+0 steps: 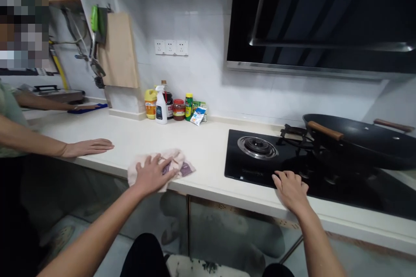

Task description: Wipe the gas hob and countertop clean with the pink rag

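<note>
My left hand lies palm down with spread fingers on a crumpled pale pink cloth with a purple patch. The cloth rests on the white countertop, partly over its front edge. My right hand rests at the front edge of the black glass gas cooktop, fingers slightly bent, with nothing visible in it. A burner sits on the cooktop beyond that hand. On the right side stands a large black wok with wooden handles.
At left, another person's hand lies flat on the counter; their other hand touches a blue cloth. Along the wall stand a white spray bottle, a yellow jug and jars. A dark range hood overhangs the cooktop.
</note>
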A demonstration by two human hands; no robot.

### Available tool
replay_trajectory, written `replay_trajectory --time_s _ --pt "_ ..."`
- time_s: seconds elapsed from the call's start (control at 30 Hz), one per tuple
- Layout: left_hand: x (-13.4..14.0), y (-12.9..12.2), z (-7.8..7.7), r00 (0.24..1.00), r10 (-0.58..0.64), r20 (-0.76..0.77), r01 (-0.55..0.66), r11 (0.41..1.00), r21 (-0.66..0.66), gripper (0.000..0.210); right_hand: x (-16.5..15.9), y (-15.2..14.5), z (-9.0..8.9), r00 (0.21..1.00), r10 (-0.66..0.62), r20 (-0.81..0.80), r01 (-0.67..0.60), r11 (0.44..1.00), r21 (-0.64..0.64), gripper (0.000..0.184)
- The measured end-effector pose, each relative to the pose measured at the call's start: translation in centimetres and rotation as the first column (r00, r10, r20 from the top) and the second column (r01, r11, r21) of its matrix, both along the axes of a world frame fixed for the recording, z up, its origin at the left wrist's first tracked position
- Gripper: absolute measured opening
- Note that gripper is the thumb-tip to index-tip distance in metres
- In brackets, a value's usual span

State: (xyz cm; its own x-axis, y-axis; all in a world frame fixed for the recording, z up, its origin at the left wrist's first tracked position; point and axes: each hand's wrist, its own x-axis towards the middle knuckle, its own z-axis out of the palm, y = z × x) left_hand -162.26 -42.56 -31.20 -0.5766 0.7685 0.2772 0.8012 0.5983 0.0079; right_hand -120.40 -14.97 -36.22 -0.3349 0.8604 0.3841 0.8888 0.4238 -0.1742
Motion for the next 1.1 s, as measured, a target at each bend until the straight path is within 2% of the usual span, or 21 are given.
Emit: replay_trajectory --time_s 0.13,0.27,0.37,0.43,0.5,0.53,0.6,0.67,0.73,0.83,0.9,0.97,1.1 --pt "9.0 2.8 -1.6 0.966 -0.251 -0.062 0.256 0.963 0.087 0.063 0.3 -0.2 0.2 0.992 0.04 -0.12 -0.04 0.999 0.004 0.055" --pt "17.2 5.9 -3.4 0.845 -0.529 -0.075 0.534 0.826 0.181 0.066 0.6 -0.1 0.6 0.945 0.041 -0.325 -0.057 0.998 -0.039 0.061" --pt "21.2 7.7 -4.5 0.728 -0.674 -0.125 0.684 0.7 0.206 0.064 1.3 -0.2 0.6 0.828 0.09 -0.554 -0.113 0.994 -0.008 0.064" --pt "22.8 8.6 -4.8 0.671 -0.729 -0.135 0.739 0.644 0.195 0.061 2.4 -0.4 0.6 0.693 0.172 -0.7 -0.133 0.985 0.111 0.063" --pt "23.5 9.5 -4.6 0.647 -0.754 -0.109 0.759 0.625 0.182 0.062 4.4 -0.7 0.4 0.609 0.252 -0.752 -0.07 0.962 0.265 0.058" --pt "23.6 10.0 -4.3 0.643 -0.761 -0.085 0.761 0.624 0.175 0.064 5.8 -0.8 0.2 0.61 0.271 -0.744 -0.011 0.942 0.334 0.055" --pt "23.6 11.1 -3.4 0.637 -0.771 -0.017 0.764 0.628 0.148 0.069 9.1 -0.4 -0.2 0.684 0.247 -0.687 0.112 0.894 0.434 0.052" --pt "23.7 12.6 -2.2 0.62 -0.781 0.07 0.775 0.624 0.1 0.073 12.9 0.6 -0.6 0.779 0.128 -0.613 0.214 0.865 0.453 0.054" --pt "24.2 14.1 -1.1 0.599 -0.783 0.17 0.789 0.613 0.04 0.079 16.4 2.3 -1.0 0.853 -0.06 -0.519 0.3 0.87 0.391 0.059" --pt "25.9 16.3 0.4 0.567 -0.772 0.286 0.811 0.584 -0.031 0.088 19.9 5.2 -1.4 0.89 -0.308 -0.336 0.393 0.893 0.221 0.063" --pt "27.6 17.6 1.0 0.55 -0.766 0.332 0.822 0.567 -0.055 0.094 20.6 6.6 -1.4 0.893 -0.383 -0.237 0.419 0.9 0.121 0.064" --pt "29.6 19.0 1.4 0.536 -0.763 0.362 0.83 0.554 -0.062 0.098 20.4 7.2 -1.4 0.892 -0.412 -0.184 0.432 0.899 0.078 0.063" --pt "34.9 22.1 0.9 0.495 -0.784 0.375 0.856 0.515 -0.052 0.1 19.6 7.0 -1.6 0.907 -0.397 -0.137 0.412 0.905 0.105 0.058"
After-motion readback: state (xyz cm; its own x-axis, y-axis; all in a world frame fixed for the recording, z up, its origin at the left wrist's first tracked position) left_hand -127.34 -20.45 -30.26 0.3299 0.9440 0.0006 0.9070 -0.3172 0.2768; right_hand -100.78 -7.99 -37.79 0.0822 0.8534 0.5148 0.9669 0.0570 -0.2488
